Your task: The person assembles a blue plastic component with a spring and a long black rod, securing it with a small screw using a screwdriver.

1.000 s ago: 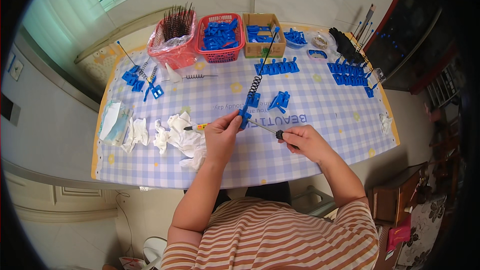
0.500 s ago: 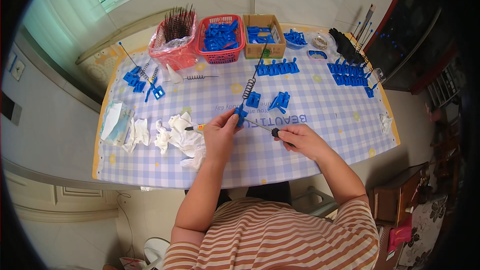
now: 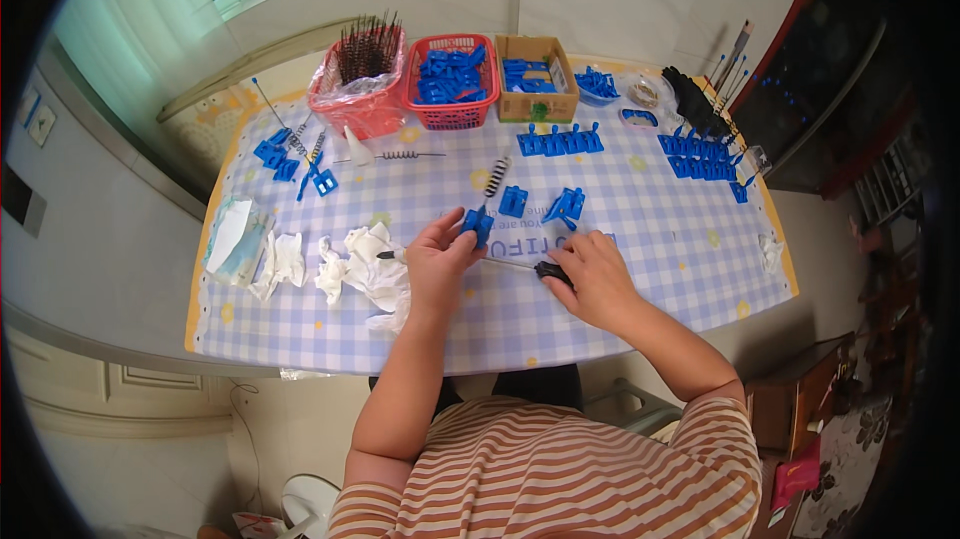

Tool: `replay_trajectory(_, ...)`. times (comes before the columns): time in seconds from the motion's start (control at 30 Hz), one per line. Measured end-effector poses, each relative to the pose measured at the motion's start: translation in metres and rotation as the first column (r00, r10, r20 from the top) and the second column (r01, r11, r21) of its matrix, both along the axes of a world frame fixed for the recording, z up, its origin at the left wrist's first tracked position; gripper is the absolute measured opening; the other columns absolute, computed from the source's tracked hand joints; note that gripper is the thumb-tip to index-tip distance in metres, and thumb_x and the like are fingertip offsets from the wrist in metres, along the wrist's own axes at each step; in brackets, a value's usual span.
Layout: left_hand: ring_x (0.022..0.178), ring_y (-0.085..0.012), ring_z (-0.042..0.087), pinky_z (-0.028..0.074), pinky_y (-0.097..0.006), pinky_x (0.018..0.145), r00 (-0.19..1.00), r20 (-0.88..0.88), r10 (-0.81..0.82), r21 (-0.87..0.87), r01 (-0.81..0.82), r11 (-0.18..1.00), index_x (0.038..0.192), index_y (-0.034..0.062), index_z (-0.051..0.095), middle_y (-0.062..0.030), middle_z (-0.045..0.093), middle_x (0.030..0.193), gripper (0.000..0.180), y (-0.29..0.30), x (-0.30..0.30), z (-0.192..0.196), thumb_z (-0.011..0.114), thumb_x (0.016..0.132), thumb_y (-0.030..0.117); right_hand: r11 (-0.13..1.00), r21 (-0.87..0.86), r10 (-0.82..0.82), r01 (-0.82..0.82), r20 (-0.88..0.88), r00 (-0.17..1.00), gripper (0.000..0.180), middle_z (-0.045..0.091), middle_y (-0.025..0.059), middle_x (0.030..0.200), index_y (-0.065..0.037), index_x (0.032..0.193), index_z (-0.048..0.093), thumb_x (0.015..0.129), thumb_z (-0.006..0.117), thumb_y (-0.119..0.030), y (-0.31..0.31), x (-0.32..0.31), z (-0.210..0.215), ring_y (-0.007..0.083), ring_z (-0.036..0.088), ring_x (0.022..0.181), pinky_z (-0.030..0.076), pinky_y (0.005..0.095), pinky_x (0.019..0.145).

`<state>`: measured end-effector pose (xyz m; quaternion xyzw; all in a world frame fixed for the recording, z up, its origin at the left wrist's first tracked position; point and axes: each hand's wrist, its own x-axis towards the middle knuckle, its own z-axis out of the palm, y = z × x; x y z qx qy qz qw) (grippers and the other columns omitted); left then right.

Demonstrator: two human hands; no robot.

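In front of me my left hand (image 3: 438, 254) pinches a blue plastic clip (image 3: 477, 227) between thumb and fingers. A dark coiled spring wire (image 3: 496, 179) rises from the clip, away from me. To the right, my right hand (image 3: 596, 282) has its fingers around the black handle of a screwdriver (image 3: 552, 272). The thin shaft points left toward my left hand, low over the tablecloth. Just beyond my hands lie a blue clip (image 3: 513, 201) and another blue piece (image 3: 566, 205) with a lever sticking out.
Along the back stand a red bin (image 3: 360, 109) of dark wires, a red basket (image 3: 452, 119) and a cardboard box (image 3: 538, 107) of blue parts. Rows of blue clips (image 3: 700, 154) sit at right, more (image 3: 560, 142) behind. Crumpled tissues (image 3: 370, 264) and a black-tipped pen (image 3: 392, 255) lie left.
The screwdriver has dropped lower, its tip drawn away from the clip. My right hand has turned over its handle, palm more downward. My left hand keeps the clip, its fingers slightly raised.
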<state>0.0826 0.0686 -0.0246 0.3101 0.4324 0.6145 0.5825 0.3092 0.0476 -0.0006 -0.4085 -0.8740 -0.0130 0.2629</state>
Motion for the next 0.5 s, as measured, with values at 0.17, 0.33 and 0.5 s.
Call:
replay_trajectory(0.17, 0.091, -0.0179, 0.067, 0.059, -0.029, 0.079, 0.996, -0.074, -0.053, 0.04, 0.056, 0.998, 0.13, -0.0086, 0.05, -0.0154, 0.064, 0.109, 0.048, -0.007, 0.006, 0.003, 0.066, 0.086, 0.001, 0.97, -0.242, -0.046, -0.034, -0.316, 0.948, 0.032, 0.063, 0.0131, 0.096, -0.002, 0.109, 0.065, 0.081, 0.073, -0.017, 0.005, -0.021, 0.037, 0.0256, 0.062, 0.08, 0.05, 0.0351, 0.07)
replay_trajectory(0.33, 0.084, -0.0162, 0.068, 0.058, -0.025, 0.075, 0.988, -0.12, -0.099, 0.098, 0.111, 0.989, 0.132, -0.0073, 0.049, -0.0114, 0.064, 0.102, 0.051, -0.011, 0.019, 0.005, 0.067, 0.085, 0.002, 0.94, -0.325, -0.073, -0.109, -0.5, 0.863, 0.022, 0.067, 0.0126, 0.098, 0.001, 0.107, 0.064, 0.089, 0.064, -0.01, 0.025, -0.031, 0.025, 0.0162, 0.066, 0.077, 0.053, 0.0269, 0.067)
replay_trajectory(0.5, 0.082, -0.014, 0.068, 0.055, -0.022, 0.07, 0.957, -0.144, -0.252, 0.112, 0.269, 0.957, 0.135, -0.0033, 0.048, -0.0055, 0.062, 0.097, 0.056, -0.016, 0.018, 0.01, 0.069, 0.083, 0.001, 0.835, -0.52, -0.204, -0.178, -0.595, 0.778, 0.017, 0.068, 0.0097, 0.087, 0.003, 0.105, 0.064, 0.094, 0.056, -0.007, 0.025, -0.033, 0.032, 0.0126, 0.067, 0.08, 0.054, 0.0245, 0.072)
